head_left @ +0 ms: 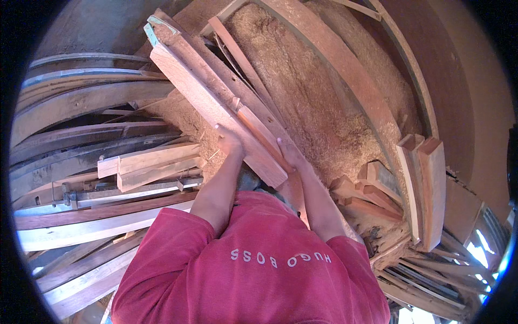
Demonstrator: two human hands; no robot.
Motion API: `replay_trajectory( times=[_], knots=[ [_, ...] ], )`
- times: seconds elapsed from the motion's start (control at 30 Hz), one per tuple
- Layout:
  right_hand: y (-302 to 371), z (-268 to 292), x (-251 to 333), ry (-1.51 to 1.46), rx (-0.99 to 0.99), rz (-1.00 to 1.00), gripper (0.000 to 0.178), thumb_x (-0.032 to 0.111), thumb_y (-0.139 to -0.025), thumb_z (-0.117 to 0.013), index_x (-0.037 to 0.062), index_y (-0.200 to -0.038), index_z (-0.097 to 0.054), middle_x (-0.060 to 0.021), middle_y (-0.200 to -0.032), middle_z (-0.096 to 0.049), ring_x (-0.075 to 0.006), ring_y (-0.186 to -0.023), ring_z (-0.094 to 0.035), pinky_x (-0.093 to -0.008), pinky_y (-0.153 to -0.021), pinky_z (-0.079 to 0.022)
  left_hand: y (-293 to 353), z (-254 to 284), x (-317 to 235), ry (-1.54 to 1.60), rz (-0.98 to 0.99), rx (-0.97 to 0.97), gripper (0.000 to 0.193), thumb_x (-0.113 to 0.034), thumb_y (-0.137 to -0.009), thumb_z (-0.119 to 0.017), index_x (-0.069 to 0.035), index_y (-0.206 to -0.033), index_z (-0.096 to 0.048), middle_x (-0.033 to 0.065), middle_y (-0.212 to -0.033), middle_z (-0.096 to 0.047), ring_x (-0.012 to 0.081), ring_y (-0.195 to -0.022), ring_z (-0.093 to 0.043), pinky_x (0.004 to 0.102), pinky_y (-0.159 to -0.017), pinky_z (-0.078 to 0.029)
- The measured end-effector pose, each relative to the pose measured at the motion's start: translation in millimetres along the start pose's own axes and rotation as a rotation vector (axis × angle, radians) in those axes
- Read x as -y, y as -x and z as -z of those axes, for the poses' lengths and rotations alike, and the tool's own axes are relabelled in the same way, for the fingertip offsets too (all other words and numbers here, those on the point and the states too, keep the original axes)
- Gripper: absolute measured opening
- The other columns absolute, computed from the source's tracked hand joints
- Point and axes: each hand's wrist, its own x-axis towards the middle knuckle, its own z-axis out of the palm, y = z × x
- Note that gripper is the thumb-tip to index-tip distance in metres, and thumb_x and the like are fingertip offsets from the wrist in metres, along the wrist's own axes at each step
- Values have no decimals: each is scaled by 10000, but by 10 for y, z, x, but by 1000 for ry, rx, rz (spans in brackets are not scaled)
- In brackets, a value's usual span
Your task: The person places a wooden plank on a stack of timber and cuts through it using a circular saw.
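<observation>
A long, thick wooden beam (208, 102) with a pale sawn face lies slantwise in front of me, from far left to near my chest. My left hand (230, 143) grips its left side, fingers closed and partly hidden against the wood. Across from it, my right hand (290, 154) holds the right side, near the lower end of a reddish strip (264, 137) that runs along the beam. Just right of the beam stretches a brown board (232, 81) dusted with sawdust. Light blue-green paint (151, 33) marks the far end of the wood.
Stacked planks (86, 100) fill the left side, with short pale blocks (156, 164) nearer to me. Sawdust (302, 81) covers the ground beyond the beam. On the right are offcuts (375, 191), two upright timber pieces (426, 189) and a long curved-looking board (334, 59).
</observation>
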Motion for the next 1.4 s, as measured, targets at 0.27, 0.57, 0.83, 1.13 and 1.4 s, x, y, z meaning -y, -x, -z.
replay_trajectory(
  times=[0.27,0.57,0.83,1.13,1.4],
  knots=[
    [52,20,126,-220,99,-70,807,617,-1055,-334,-34,-1530,-383,-210,-1615,-347,-319,-1484,-366,-378,-1227,-260,-283,279,181,521,30,517,948,-773,-963,-341,23,-1447,-511,194,-1432,-568,353,-1285,-555,467,-1102,-431],
    [386,65,404,-575,279,-327,871,675,-995,-461,14,-1556,-374,-168,-1588,-393,-234,-1430,-423,-370,-1140,-391,29,845,-42,736,85,960,976,-844,-933,-215,-112,-1561,-366,146,-1518,-482,334,-1370,-485,478,-1153,-393],
    [993,231,1270,164,165,19,753,603,-1000,-506,-3,-1445,-525,-242,-1314,-644,-303,-1237,-615,-410,-1053,-466,-61,963,58,815,117,1108,1030,-882,-899,-217,-113,-1571,-352,157,-1554,-445,352,-1390,-466,497,-1166,-378],
    [1111,-22,1174,235,-93,9,707,579,-1037,-425,-54,-1263,-642,-329,-1257,-641,-436,-1215,-613,-449,-1039,-461,-3,1097,53,958,95,1258,1084,-923,-855,-143,-161,-1614,-276,116,-1600,-393,364,-1441,-402,516,-1198,-332],
    [1105,-123,983,304,3,-3,716,552,-1059,-401,-99,-1256,-624,-337,-1245,-642,-442,-1181,-628,-464,-1014,-480,-68,1144,236,890,94,1255,1063,-914,-863,-117,-181,-1619,-266,106,-1626,-356,362,-1473,-360,518,-1211,-312]
  ],
)
